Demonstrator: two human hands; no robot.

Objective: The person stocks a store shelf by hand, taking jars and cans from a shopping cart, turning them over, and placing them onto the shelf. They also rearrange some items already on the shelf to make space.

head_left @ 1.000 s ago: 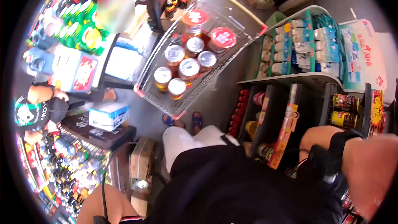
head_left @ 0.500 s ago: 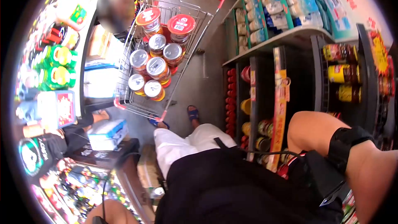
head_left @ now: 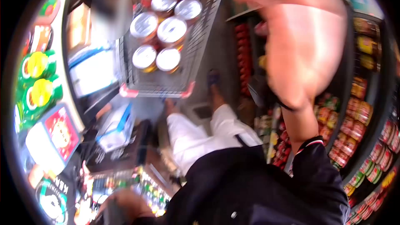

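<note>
My right hand (head_left: 302, 46) is raised close to the camera, blurred, palm spread with the fingers pointing up and left; nothing shows in it. A dark band sits at its wrist. Behind it stand store shelves (head_left: 366, 112) with rows of jars and tins. My left hand (head_left: 125, 206) is low at the bottom left, blurred, over a rack of small bottles; whether it holds anything is unclear. A wire shopping cart (head_left: 158, 88) in front of my feet carries several lidded jars (head_left: 168, 31).
A counter on the left holds a white box (head_left: 118, 127), a screen (head_left: 89, 73) and green drink packs (head_left: 37, 79). Another person stands at the far left behind the counter. The grey floor aisle (head_left: 221, 37) runs between cart and shelves.
My right hand has swung up from low by the shelf to near the camera. The view has tipped down and turned, so the cart now lies at the top edge.
</note>
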